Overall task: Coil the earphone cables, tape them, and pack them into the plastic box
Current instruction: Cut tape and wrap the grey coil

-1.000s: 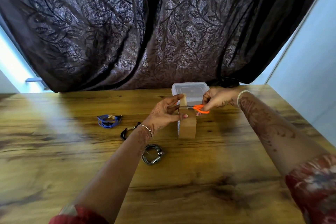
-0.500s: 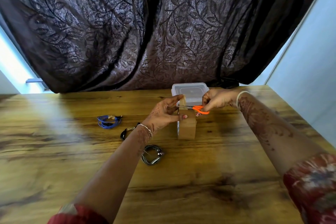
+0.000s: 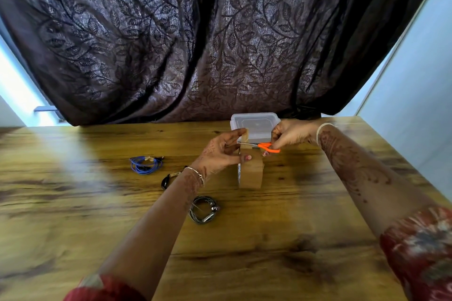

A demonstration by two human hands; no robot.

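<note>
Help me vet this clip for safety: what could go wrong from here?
The scissors cut right beside the left hand holding the strip, so a nicked finger seems possible. The roll stands on edge and might tip or roll away. The cut strip may fold onto itself.

Left hand (image 3: 220, 154) just left of the tape roll (image 3: 252, 173) with henna tracery, a finger ring (image 3: 226, 144) and pink thumbnail (image 3: 247, 157), thin chain bracelet (image 3: 195, 173), right hand (image 3: 291, 133) right of the tape roll, pale bangle (image 3: 321, 129), leafy henna (image 3: 347, 161) along forearm, red patterned sleeves (image 3: 420, 252)
</note>
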